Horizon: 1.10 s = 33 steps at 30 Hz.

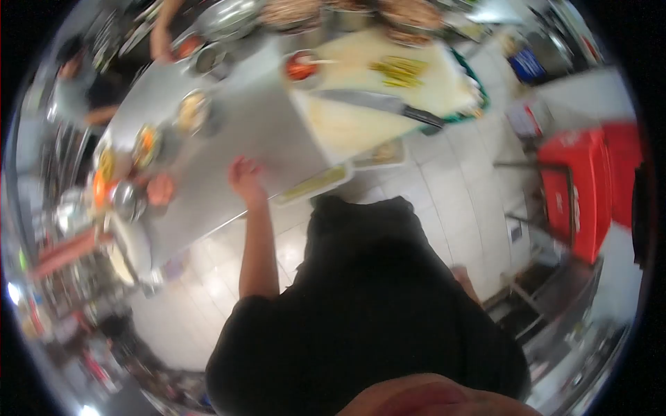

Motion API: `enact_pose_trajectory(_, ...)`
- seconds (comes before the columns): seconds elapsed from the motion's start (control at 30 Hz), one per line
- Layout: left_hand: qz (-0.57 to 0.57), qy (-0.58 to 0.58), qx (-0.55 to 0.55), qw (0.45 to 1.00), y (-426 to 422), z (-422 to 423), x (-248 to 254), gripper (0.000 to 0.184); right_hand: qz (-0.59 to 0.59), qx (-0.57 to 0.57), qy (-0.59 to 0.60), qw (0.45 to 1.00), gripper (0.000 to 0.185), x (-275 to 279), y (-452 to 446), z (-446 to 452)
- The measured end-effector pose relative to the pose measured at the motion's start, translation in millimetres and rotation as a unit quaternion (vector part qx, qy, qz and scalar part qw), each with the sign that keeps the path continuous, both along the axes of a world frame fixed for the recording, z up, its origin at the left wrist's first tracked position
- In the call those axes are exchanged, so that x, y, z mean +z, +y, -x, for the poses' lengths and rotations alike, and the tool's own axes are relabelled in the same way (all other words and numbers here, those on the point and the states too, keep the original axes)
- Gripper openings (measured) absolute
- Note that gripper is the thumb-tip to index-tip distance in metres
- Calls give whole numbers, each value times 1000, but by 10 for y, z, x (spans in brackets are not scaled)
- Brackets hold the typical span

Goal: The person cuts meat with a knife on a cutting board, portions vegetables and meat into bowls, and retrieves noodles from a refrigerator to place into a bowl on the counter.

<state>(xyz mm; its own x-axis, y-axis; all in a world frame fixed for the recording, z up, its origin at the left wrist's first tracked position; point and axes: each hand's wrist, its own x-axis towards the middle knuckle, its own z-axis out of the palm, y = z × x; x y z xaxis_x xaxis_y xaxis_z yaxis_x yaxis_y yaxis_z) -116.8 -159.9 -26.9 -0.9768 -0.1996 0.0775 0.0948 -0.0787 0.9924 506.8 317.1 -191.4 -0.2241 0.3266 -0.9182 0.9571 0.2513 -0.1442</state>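
Observation:
My left hand [246,173] is over the bare steel table [229,132], blurred, with its fingers loosely apart and nothing visible in it. On my right side only a small patch of skin shows beside the black shirt; the fingers of my right hand cannot be made out. A large knife [368,101] with a black handle lies on the white cutting board [340,135]. Green vegetable strips [401,71] lie on the board behind it. At the board's left edge stands a bowl of red pieces [301,67] with a light-handled utensil.
Bowls of food [194,111] line the table's far left side. A metal bowl [128,200] stands near the left end. Food trays [316,186] sit just below the front edge. Another person [76,90] is at the far left, and another arm [161,38] reaches in behind. Red crates [579,187] stand right.

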Motion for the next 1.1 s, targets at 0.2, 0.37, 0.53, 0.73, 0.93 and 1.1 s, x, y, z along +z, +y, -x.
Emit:
enact_pose_trajectory(0.2, 32, -49, -61, 996, 1976, -644, 644, 17, -27, -263, 251, 931, 16, -197, 1042, 385)
enact_pose_trajectory(0.37, 61, -17, -204, 977, 3879, -1157, 1085, 16, -119, -367, 229, 894, 28, 478, 1812, 796)
enact_pose_trajectory(0.53, 141, -5, -348, 927, 5270, -1512, 1333, 16, -132, -399, 233, 877, 25, 464, 2555, 647)
enact_pose_trajectory(0.73, 97, -50, -467, 878, 6688, -1495, 867, 17, -216, -33, 139, 966, 13, -354, 3022, -98)
enact_pose_trajectory(0.93, 110, -60, -554, 823, 8336, -1176, 490, 13, -266, 131, 11, 955, 3, -113, 3260, -825)
enact_pose_trajectory(1.1, 179, 91, -598, 776, 9761, -728, 278, 15, -217, -677, 200, 674, 18, 820, 4350, -86)
